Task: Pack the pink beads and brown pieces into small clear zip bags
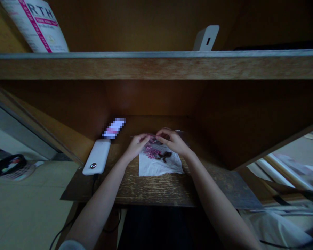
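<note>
Far left, on the pale floor, lay a dark round thing, too dim to tell what it was. Above it a white tub with pink lettering leaned on the wooden shelf that ran the full width of the view. Down on the desk, a white power bank rested near the left edge, a dark cable dropping from its near end.

Next came the left hand, fingers curled and pinched at the top edge of a small packet. It looked clear, though in that gloom I could not be sure. The packet sat at the middle of the desk, far back under the shelf, over a white sheet spread flat on the wood. On that sheet lay pink pieces and, just beside them, a few dark pieces.

The right hand met the left there, fingertips nearly touching, pinching the same edge. Up on the shelf, right of centre, a small white box stood tilted.
</note>
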Available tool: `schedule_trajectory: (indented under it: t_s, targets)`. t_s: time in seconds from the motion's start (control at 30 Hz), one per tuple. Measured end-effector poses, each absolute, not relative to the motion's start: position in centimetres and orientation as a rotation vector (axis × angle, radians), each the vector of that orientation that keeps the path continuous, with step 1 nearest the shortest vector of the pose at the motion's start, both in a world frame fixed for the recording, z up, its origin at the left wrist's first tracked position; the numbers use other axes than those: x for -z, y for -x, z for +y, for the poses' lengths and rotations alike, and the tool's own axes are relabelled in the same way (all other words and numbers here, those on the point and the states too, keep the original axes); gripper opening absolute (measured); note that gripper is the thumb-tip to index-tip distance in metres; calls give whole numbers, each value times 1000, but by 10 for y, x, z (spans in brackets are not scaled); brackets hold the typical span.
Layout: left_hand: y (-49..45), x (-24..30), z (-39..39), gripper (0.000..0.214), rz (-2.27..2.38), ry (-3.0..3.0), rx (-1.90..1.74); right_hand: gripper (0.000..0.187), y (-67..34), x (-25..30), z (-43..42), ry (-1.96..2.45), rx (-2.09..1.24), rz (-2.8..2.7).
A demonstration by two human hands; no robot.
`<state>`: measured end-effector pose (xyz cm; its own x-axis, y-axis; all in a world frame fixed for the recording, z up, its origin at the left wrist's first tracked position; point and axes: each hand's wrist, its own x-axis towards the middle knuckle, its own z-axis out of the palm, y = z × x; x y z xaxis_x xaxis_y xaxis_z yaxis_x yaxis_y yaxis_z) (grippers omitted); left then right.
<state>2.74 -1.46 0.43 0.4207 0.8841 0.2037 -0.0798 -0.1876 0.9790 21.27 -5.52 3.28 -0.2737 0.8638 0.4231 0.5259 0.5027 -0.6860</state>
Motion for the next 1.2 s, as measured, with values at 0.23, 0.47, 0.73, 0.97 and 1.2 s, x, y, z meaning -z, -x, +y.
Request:
schedule_trajectory:
  t_s: [0.23,0.47,0.73,0.97,1.2]
  targets:
    - [-18,-8,-9,26,890,-1487,-1406,20,-218,-25,-55,1146,-613,-1720]
    - [-18,-5,-6,27,899,-1483,-1461,24,-222,-17,-58,1376,-767,-2254]
    - [-21,0,-3,31,950,-1395,-1392,29,-202,-15,-61,1560,-423,-2490]
    - [-18,-2,-3,29,986,-1313,-1448,20,-202,-12,-61,1559,-377,-2515]
    - [-19,0,-3,32,989,-1275,-1408,16,-196,-16,-64,1579,-337,-2496]
